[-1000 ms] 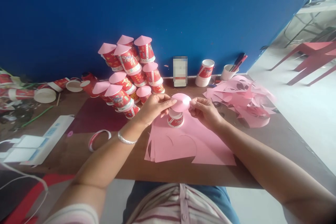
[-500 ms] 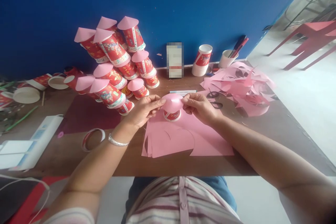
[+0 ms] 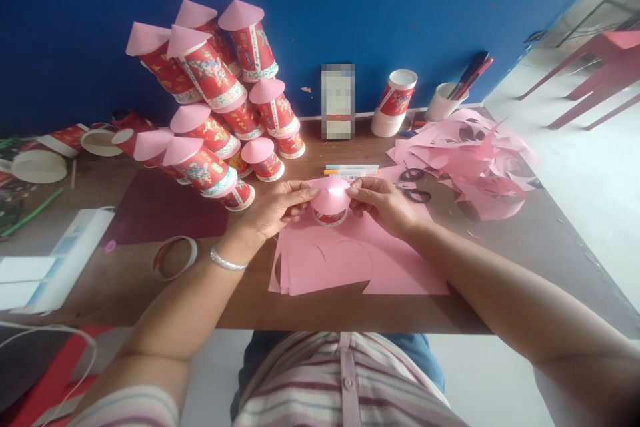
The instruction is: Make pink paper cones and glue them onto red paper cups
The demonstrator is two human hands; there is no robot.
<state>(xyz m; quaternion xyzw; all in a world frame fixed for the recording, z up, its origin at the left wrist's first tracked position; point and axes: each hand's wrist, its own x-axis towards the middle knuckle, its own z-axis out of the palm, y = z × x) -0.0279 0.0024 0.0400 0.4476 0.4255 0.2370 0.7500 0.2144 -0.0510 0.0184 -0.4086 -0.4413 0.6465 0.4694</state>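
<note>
A pink paper cone [image 3: 332, 196] sits over a small red patterned paper cup [image 3: 330, 216] in front of me. My left hand [image 3: 283, 205] pinches the cone's left edge between thumb and fingers. On the opposite edge, my right hand [image 3: 377, 200] pinches it the same way. The cone hides the cup's upper part. Under the cup lie pink paper sheets [image 3: 325, 267] with curved cut lines. Black scissor handles [image 3: 415, 195] show just right of my right hand. Behind the cone lies a pen [image 3: 351, 169].
Stacked red cups with pink cones [image 3: 203, 73] stand at the left rear. A tape roll [image 3: 175, 258] lies left. Pink scraps [image 3: 475, 160], a pen cup [image 3: 445, 101] and a red-and-white cup stack [image 3: 395, 103] are at the right rear. A pixelated upright object [image 3: 338, 103] leans by the wall.
The camera view has shifted slightly. Both hands still pinch the cone, which now tilts a little more toward me and covers more of the cup.
</note>
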